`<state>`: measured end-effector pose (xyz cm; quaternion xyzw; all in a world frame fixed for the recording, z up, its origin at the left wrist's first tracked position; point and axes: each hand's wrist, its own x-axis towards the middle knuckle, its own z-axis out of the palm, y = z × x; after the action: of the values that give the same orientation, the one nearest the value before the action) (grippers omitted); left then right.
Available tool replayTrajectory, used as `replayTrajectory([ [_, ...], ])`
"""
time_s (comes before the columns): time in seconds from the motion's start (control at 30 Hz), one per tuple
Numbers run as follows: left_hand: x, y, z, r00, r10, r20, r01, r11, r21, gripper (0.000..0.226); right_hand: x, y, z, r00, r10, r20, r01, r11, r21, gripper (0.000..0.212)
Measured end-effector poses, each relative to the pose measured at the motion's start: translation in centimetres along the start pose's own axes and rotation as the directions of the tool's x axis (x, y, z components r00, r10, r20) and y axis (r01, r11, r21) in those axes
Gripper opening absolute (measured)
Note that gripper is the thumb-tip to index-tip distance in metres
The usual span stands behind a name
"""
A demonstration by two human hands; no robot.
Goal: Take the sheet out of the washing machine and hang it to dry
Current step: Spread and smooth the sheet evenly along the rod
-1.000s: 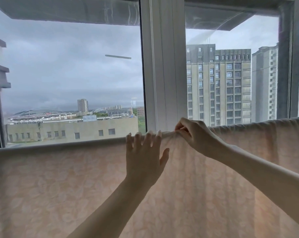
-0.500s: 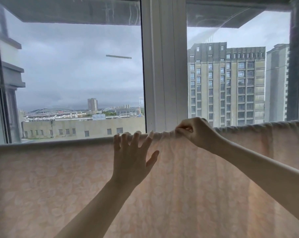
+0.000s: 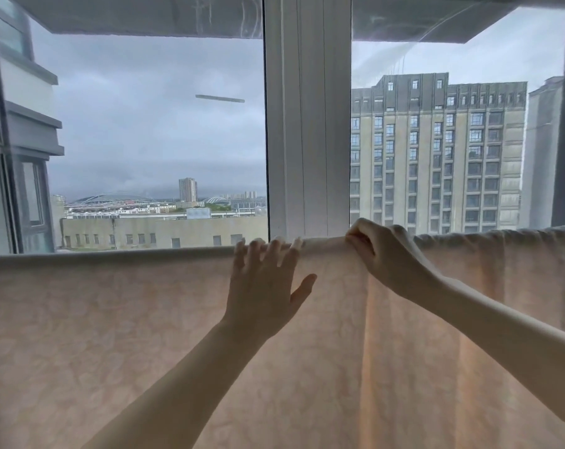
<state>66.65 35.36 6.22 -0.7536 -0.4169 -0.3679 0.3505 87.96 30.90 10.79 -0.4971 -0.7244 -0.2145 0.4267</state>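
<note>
Sheet [image 3: 145, 335] draped over rail; left hand [image 3: 261, 296] flat, right hand [image 3: 385, 254] pinching top edge.

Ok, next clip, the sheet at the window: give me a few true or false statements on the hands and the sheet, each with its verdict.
1. The sheet hangs in front of the window. True.
2. The right hand pinches the sheet's top edge. True.
3. The left hand is a closed fist round the cloth. False: its fingers are straight and spread, lying against the sheet.
4. The sheet is bunched into gathers to the right of the right hand. True.
5. Both hands are below the window's left pane. False: the right hand is below the white window post.
</note>
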Motion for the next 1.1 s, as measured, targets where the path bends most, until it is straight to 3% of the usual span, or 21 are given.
replayTrajectory([
  [0.2, 0.4, 2.1, 1.1, 0.999, -0.028, -0.045, 0.029, 0.999, 0.02, 0.059, -0.9, 0.4, -0.2, 0.991, -0.108, 0.076, 0.104, 0.993, 0.048, 0.004],
  [0.33, 0.3, 1.8, 1.1, 0.999, -0.025, -0.03, 0.026, 0.999, 0.036, 0.059, 0.5, 1.1, -1.8, 0.996, 0.008, 0.09, -0.026, 0.979, 0.202, 0.019],
  [0.4, 0.2, 1.6, 1.0, 0.999, -0.027, -0.024, 0.028, 0.999, 0.028, 0.06, 1.4, 1.9, -2.5, 0.991, 0.1, 0.09, -0.115, 0.976, 0.185, 0.025],
  [0.5, 0.2, 1.2, 1.0, 0.999, -0.032, -0.007, 0.032, 0.999, 0.027, 0.061, 2.4, 2.9, -2.7, 0.957, 0.16, 0.241, -0.185, 0.979, 0.086, 0.032],
  [0.57, 0.2, 1.2, 1.0, 0.999, -0.035, -0.007, 0.035, 0.999, 0.026, 0.062, 2.9, 2.8, -2.4, 0.936, 0.172, 0.308, -0.219, 0.968, 0.126, 0.037],
  [0.67, 0.3, 1.5, 1.1, 0.999, -0.03, -0.01, 0.031, 0.999, 0.012, 0.061, 4.0, 2.0, -2.1, 0.933, 0.2, 0.299, -0.265, 0.944, 0.196, 0.04],
  [0.83, 0.2, 1.4, 1.1, 1.0, -0.02, 0.001, 0.02, 1.0, 0.016, 0.061, 4.9, 0.2, -1.6, 0.885, 0.195, 0.422, -0.264, 0.958, 0.112, 0.02],
  [1.1, 0.4, 1.7, 0.4, 1.0, -0.018, 0.019, 0.018, 1.0, 0.024, 0.056, 4.5, 0.0, -0.4, 0.96, 0.254, 0.121, -0.255, 0.967, -0.001, 0.031],
])
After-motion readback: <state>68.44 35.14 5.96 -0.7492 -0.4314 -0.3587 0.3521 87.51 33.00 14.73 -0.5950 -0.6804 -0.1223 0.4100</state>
